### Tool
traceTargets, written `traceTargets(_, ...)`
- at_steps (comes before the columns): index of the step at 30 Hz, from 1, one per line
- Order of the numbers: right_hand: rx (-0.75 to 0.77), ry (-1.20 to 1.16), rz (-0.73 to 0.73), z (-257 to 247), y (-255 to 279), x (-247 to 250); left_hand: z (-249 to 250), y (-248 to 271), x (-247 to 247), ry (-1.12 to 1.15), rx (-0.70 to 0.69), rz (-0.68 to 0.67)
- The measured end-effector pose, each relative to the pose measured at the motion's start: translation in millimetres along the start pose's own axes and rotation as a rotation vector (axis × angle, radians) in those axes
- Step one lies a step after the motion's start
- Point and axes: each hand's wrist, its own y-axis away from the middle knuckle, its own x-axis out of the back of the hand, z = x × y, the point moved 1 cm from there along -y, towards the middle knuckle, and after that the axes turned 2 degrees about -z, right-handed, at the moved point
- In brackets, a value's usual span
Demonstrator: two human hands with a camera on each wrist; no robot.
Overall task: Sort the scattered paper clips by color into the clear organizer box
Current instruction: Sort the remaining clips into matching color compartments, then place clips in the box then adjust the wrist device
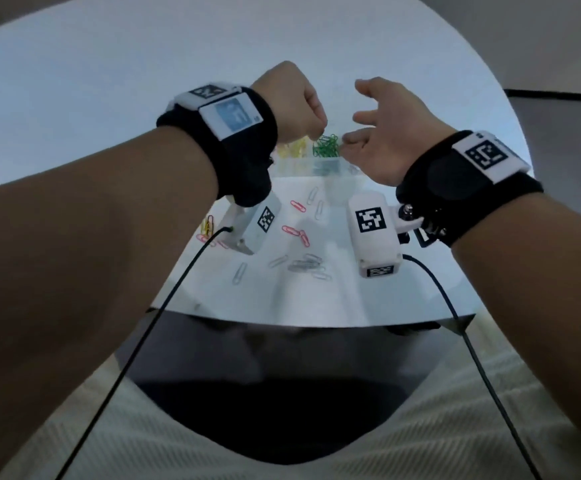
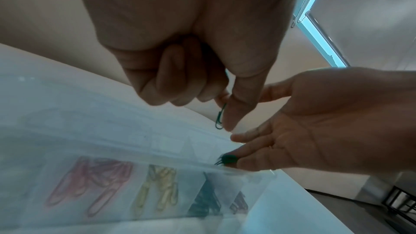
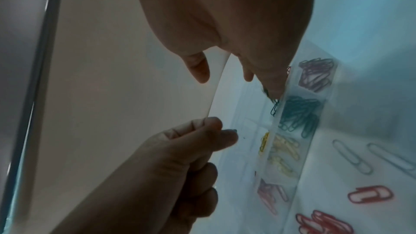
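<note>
The clear organizer box [image 1: 316, 169] stands mid-table, with pink, yellow, green [image 1: 325, 147] and dark clips in separate compartments [image 3: 290, 131]. My left hand [image 1: 316, 135] hovers over the box's rim, thumb and index pinching one green paper clip [image 2: 219, 118], the other fingers curled in. My right hand [image 1: 349, 129] hangs beside it, palm towards the left hand and fingers spread. A blurred bunch of green clips [image 2: 227, 159] sits at its thumb tip, and one green clip [image 3: 275, 108] dangles at the green compartment's wall. I cannot see whether a finger presses them.
Loose clips lie on the white table in front of the box: red ones [image 1: 290, 230], silver ones [image 1: 304, 265] and a red-and-yellow cluster [image 1: 207, 225] at the left. Black cables run from both wrist cameras to the table's near edge [image 1: 282, 320].
</note>
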Motion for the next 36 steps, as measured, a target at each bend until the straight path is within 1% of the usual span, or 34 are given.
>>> traceTargets(4, 0.026, -0.016, 0.040, -5.1, 10.9, 16.4, 14.2, -14.9, -16.5, -0.033, 0.011, 0.032)
traceTargets(8, 0.088, 0.004, 0.114, -7.7, 24.8, 31.8, 13.5, -18.7, -37.9, -0.019, 0.081, -0.013)
traceTargets(10, 0.106, 0.035, 0.111, -4.9, 30.7, 39.3, 8.6, -18.8, -42.6, 0.034, 0.123, -0.036)
traceTargets(12, 0.124, 0.088, 0.086, -0.3, 35.1, 44.0, 6.4, -16.8, -42.0, 0.147, 0.159, -0.047)
traceTargets(15, 0.139, 0.188, 0.033, 12.1, 38.4, 42.9, 4.6, -8.6, -36.9, 0.205, 0.148, -0.037)
traceTargets(18, 0.207, 0.414, -0.016, 28.5, 32.1, 39.6, 2.2, -0.3, -29.6, 0.144, 0.070, -0.006)
traceTargets(19, 0.255, 0.538, -0.020, 33.6, 28.9, 38.2, 1.5, 3.8, -25.9, 0.105, 0.043, 0.013)
traceTargets(22, 0.388, 1.025, -0.020, 49.6, 23.6, 29.9, -4.1, 24.3, -17.7, -0.032, -0.031, 0.052)
traceTargets(24, 0.440, 1.229, -0.033, 60.1, 22.4, 24.8, -15.2, 42.7, -16.9, -0.154, -0.042, 0.017)
traceTargets(26, 0.480, 1.367, -0.089, 71.0, 20.8, 21.7, -31.7, 62.5, -19.7, -0.266, -0.013, -0.075)
traceTargets(29, 0.487, 1.548, -0.158, 84.0, 17.0, 20.7, -58.8, 90.1, -25.1, -0.417, 0.040, -0.197)
traceTargets(32, 0.518, 1.641, -0.151, 89.9, 13.7, 21.9, -82.9, 108.2, -25.8, -0.491, 0.082, -0.234)
traceTargets(34, 0.536, 1.688, -0.138, 93.9, 13.6, 22.6, -94.6, 113.5, -26.3, -0.477, 0.113, -0.239)
traceTargets(36, 0.533, 1.698, -0.095, 96.9, 15.3, 24.9, -102.5, 115.7, -28.4, -0.438, 0.134, -0.221)
